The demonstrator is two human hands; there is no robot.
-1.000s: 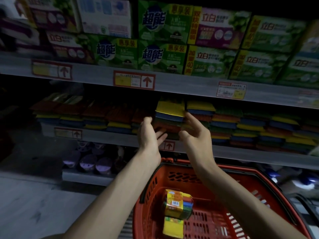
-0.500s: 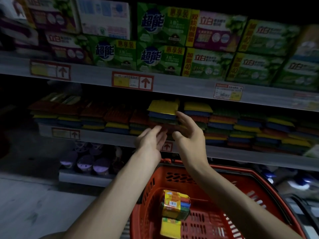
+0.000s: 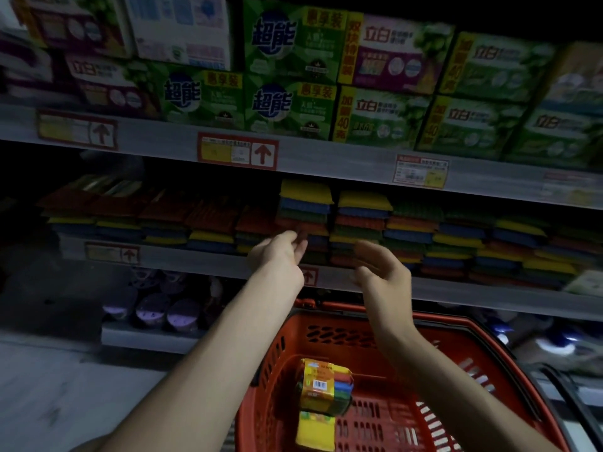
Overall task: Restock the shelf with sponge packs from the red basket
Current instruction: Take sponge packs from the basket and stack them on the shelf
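The left hand (image 3: 280, 257) and right hand (image 3: 383, 272) have been drawn apart before the shelved sponge packs (image 3: 305, 207), fingers loosely curled, nothing held.

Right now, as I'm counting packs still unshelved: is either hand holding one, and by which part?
Nothing is held: left hand and right hand are both empty.
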